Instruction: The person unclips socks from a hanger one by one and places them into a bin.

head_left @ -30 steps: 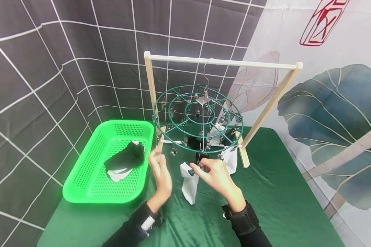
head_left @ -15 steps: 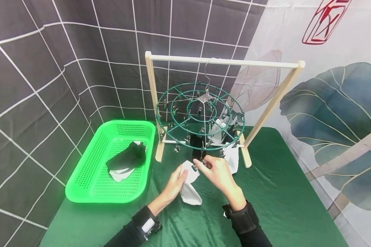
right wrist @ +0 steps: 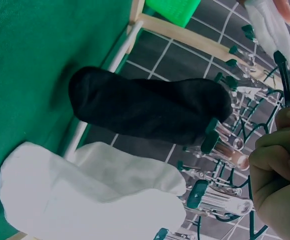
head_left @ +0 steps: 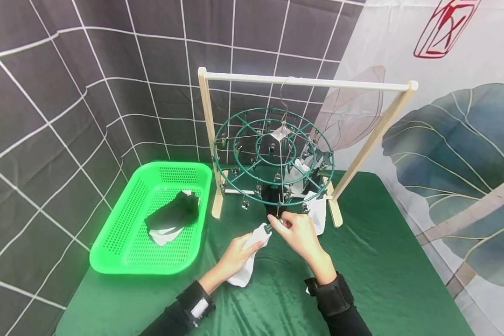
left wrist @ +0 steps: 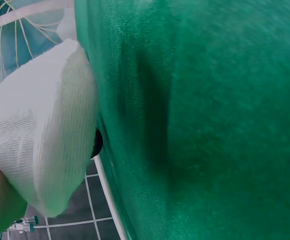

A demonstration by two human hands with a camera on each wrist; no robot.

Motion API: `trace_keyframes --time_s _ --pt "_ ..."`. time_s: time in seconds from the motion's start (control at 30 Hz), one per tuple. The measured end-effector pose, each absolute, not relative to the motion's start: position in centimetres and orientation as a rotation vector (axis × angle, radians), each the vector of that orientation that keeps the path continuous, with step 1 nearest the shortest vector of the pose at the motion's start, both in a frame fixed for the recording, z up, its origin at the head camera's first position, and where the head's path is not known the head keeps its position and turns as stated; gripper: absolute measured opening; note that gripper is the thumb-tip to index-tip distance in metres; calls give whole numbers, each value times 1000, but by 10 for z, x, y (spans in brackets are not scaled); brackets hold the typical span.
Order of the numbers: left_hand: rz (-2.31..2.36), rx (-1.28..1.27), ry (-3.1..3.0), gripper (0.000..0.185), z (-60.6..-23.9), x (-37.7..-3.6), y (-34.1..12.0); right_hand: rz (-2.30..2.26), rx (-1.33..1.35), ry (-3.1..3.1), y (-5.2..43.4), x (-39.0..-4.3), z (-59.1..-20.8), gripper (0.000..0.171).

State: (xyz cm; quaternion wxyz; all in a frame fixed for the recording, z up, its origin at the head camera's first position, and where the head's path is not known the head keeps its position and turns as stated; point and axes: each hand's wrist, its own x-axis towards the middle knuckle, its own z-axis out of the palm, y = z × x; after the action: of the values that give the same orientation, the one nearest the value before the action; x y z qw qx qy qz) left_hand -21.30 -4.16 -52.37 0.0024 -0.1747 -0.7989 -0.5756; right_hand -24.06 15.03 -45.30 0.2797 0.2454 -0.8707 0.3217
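Note:
A white sock [head_left: 245, 270] is gripped near its cuff by my left hand [head_left: 235, 255], its toe hanging down to the left. In the left wrist view the sock [left wrist: 45, 125] fills the left side, with part of the hand below it. My right hand [head_left: 299, 233] pinches a metal clip [right wrist: 285, 80] with dark green tips, and those tips sit on the sock's cuff. The clip hangs from the front rim of a round green drying hanger [head_left: 252, 179]. Beyond it, a black sock [right wrist: 145, 102] and white socks [right wrist: 85, 200] hang from other clips.
A green basket [head_left: 96, 252] at the left holds black and white cloth items [head_left: 174, 212]. The hanger hooks over the white bar of a wooden rack [head_left: 378, 135]. Several loose clips [head_left: 245, 205] dangle from the rings. Green cloth [head_left: 382, 261] covers the table.
The left hand came from beside the basket to the white sock, took hold of it and drew its toe leftward. The right hand kept its pinch on the clip, shifting slightly.

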Motion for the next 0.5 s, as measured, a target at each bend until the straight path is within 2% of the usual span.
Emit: trace_keyframes --time_s 0.5 --pt "-1826 -518 -2542 19 -523 -210 -42 935 771 -2281 149 -243 -452 45"
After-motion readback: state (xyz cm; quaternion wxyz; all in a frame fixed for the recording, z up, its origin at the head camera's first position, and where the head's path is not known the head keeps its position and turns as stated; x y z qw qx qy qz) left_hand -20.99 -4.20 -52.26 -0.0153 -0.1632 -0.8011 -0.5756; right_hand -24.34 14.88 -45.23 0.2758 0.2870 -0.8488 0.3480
